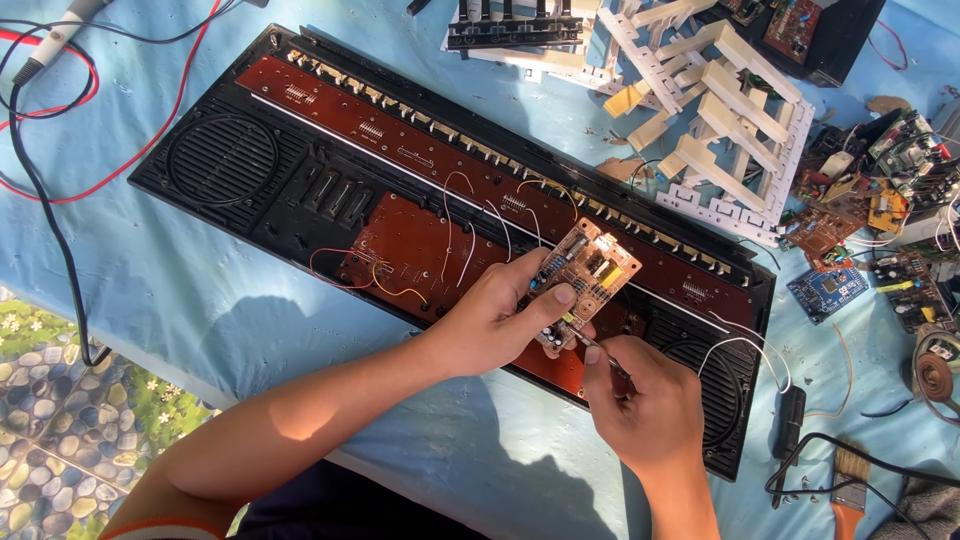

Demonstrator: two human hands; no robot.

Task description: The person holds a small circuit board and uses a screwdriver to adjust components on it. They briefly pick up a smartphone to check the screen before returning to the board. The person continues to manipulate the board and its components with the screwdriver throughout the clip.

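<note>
An opened black keyboard case (230, 190) lies diagonally on the blue cloth, with long brown circuit boards (420, 140) inside. My left hand (495, 318) holds a small tan circuit board (588, 272) tilted above the case, thumb on its face. My right hand (640, 400) grips a thin metal tool (590, 345) whose tip touches the lower edge of that small board. Thin white, red and yellow wires (460, 215) run across the brown boards.
White keyboard key strips (720, 120) lie at the top right. Several loose circuit boards (900, 190) are piled at the right edge. A paintbrush (848, 490) lies bottom right. Red and black cables (60, 130) cross the left side.
</note>
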